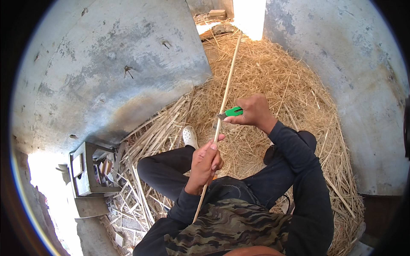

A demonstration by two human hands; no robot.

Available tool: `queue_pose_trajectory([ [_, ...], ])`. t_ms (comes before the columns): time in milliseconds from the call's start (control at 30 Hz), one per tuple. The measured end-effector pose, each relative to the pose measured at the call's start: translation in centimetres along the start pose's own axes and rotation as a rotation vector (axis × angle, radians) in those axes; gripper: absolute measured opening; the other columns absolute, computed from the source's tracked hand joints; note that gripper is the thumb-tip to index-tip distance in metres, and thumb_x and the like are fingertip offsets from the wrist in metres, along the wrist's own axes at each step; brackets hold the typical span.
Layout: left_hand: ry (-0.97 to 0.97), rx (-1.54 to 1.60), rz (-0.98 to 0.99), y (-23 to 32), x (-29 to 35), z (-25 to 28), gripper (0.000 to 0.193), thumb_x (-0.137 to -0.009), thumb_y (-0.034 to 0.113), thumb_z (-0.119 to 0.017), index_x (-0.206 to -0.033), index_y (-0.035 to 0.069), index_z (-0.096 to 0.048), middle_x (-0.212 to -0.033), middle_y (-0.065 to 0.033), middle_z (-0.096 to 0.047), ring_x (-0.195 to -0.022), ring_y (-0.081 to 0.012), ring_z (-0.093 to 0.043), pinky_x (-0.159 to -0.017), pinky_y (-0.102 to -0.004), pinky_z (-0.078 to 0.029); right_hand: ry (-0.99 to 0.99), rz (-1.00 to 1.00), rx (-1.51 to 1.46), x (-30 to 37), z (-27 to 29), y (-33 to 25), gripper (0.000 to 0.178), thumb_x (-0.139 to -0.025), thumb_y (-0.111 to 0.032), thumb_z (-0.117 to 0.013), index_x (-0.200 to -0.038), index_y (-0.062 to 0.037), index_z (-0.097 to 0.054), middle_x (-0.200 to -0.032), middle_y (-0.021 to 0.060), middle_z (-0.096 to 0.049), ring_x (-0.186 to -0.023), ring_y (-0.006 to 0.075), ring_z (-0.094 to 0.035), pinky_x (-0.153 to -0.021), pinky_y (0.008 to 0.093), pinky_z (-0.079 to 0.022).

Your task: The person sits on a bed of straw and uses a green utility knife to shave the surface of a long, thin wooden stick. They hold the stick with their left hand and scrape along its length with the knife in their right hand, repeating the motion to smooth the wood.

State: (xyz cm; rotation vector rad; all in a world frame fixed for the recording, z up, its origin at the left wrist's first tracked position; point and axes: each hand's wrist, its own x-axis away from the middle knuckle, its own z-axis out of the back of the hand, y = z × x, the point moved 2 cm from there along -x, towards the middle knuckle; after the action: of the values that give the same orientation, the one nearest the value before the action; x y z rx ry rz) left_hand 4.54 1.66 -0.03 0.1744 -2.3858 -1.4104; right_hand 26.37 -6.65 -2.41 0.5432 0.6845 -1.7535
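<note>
A long, thin, pale wooden strip, likely split bamboo (pixel 229 81), slants up and away from my lap. My left hand (pixel 206 164) is closed round its lower part, with the tail end running down over my clothing. Above that grip, my right hand (pixel 255 112) is wrapped round a green utility knife (pixel 233 112). The knife's dark blade meets the strip partway along its length, crossing it from the right. The far tip of the strip reaches toward the bright opening at the top.
Shavings (pixel 290 85) cover the floor ahead and to the right. Split strips (pixel 147 123) lie heaped at the left, beside a grey box-like frame (pixel 87 170) holding small items. Weathered walls (pixel 115 64) stand on both sides. A white clog (pixel 190 136) shows on my foot.
</note>
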Motion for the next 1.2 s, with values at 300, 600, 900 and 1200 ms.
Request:
queue_pose_trajectory([
  [300, -0.034, -0.003, -0.028, -1.2, 1.1, 0.5, 0.039, -0.102, 0.018, -0.042, -0.134, -0.003, -0.045, -0.052, 0.0055, -0.037, -0.045, -0.0025, -0.032, -0.047, -0.0190, -0.029, -0.268, -0.304, -0.086, 0.7, -0.3, 1.1, 0.075, -0.079, -0.084, -0.033, -0.064, -0.0182, -0.067, -0.041, -0.0049, -0.034, -0.035, 0.0106, -0.032, -0.035, 0.0292, -0.024],
  [600, -0.015, -0.031, -0.026, -0.9, 1.6, -0.4, 0.039, -0.101, 0.016, -0.043, -0.133, -0.006, -0.045, -0.052, 0.0051, -0.034, -0.045, -0.0029, -0.028, -0.047, -0.0211, -0.028, -0.287, -0.298, -0.152, 0.8, -0.6, 2.8, 0.073, -0.079, -0.082, -0.039, -0.060, -0.0173, -0.068, -0.041, -0.0044, -0.040, -0.035, 0.0125, -0.037, -0.035, 0.0314, -0.028],
  [900, 0.009, -0.054, -0.009, -0.4, 0.6, -0.5, 0.040, -0.101, 0.018, -0.042, -0.132, -0.007, -0.044, -0.053, 0.0054, -0.034, -0.045, -0.0028, -0.027, -0.047, -0.0210, -0.026, -0.101, -0.087, -0.116, 0.6, 0.2, -0.7, 0.072, -0.066, -0.081, -0.058, -0.047, -0.0125, -0.049, -0.040, 0.0029, -0.043, -0.035, 0.0207, -0.046, -0.037, 0.0346, -0.034],
  [1200, -0.022, 0.010, 0.024, -1.4, 2.7, -0.8, 0.040, -0.102, 0.016, -0.041, -0.136, -0.005, -0.042, -0.055, 0.0061, -0.035, -0.046, -0.0019, -0.030, -0.047, -0.0197, -0.029, -0.098, -0.347, -0.046, 0.5, -0.2, 4.6, 0.077, -0.078, -0.082, -0.041, -0.047, -0.0123, -0.049, -0.039, 0.0002, -0.039, -0.035, 0.0156, -0.042, -0.035, 0.0334, -0.031],
])
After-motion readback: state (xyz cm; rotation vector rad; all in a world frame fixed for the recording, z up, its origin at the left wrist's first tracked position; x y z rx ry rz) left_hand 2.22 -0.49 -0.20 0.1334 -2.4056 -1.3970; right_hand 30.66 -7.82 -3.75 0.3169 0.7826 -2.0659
